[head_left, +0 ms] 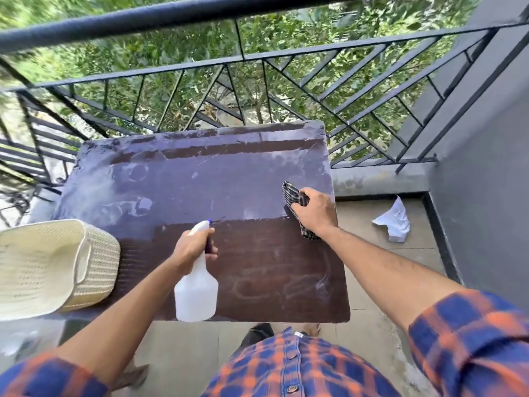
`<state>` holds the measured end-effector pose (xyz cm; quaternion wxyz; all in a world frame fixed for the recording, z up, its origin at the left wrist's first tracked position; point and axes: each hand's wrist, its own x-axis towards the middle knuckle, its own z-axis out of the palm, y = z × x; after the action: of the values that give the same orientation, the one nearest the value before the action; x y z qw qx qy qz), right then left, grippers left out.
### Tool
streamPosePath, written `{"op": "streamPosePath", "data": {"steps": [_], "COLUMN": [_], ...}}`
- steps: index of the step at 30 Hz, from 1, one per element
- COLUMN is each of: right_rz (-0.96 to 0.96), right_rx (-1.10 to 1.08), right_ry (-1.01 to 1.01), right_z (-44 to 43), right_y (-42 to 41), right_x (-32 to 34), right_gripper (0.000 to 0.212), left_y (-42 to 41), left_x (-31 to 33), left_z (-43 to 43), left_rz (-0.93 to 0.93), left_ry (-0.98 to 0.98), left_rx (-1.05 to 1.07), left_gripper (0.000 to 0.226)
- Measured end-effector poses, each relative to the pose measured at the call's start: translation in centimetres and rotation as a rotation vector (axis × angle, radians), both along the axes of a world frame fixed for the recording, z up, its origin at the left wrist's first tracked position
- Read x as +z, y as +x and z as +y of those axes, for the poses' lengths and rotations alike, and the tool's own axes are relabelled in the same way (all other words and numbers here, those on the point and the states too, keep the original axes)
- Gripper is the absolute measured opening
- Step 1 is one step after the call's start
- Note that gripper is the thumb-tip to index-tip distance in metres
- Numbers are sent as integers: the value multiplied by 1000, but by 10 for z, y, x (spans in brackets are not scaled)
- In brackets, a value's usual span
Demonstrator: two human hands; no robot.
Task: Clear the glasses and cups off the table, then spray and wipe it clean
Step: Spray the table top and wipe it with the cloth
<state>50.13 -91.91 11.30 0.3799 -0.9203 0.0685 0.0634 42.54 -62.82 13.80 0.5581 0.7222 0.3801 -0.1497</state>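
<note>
A checked orange-and-blue shirt (289,365) fills the bottom of the view, and both forearms reach out from it over the table (257,282). The left hand (190,247) is wrapped around the neck of a white spray bottle (196,293), fingers closed with one on the dark trigger; the bottle's long axis runs from its body near the table's close edge up to the nozzle, which points away from the person toward the far, dusty part of the top. The right hand (315,210) is closed on a dark checked cloth (294,196), pressing it flat on the surface at the table's right edge.

The relation that matters: the cloth sits just on the boundary between the darker, cleaned band nearer the person and the pale dusty area beyond and to the left of the right fingers. That unwiped stretch runs crosswise, so the next stroke probably goes leftward, across in front of the nozzle. The right hand is nearer the dusty part; the left hand is over wiped surface.

No glasses or cups are visible on the top; a cream woven basket (57,267) stands left of the left hand, its contents not visible. No readable label or writing shows on the bottle or elsewhere.
</note>
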Motion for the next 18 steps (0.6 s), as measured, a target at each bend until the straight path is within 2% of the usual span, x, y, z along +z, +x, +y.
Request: {"op": "streamPosePath", "data": {"steps": [8,14,18], "right_rz": [21,42,36], "right_rx": [118,179,198], "right_ry": [-17,2,14], "right_z": [29,46,57], "right_y": [-1,-5,-6], "right_x": [-2,-5,-5], "right_gripper": [29,29,29], "left_y": [-21,-28,-29], "left_x": [4,6,8], "left_z": [38,43,43], "left_rz": [-27,-49,-75], "left_ry": [3,-39,-15], "left_rx": [150,174,199], "left_gripper": [23,5,24]}}
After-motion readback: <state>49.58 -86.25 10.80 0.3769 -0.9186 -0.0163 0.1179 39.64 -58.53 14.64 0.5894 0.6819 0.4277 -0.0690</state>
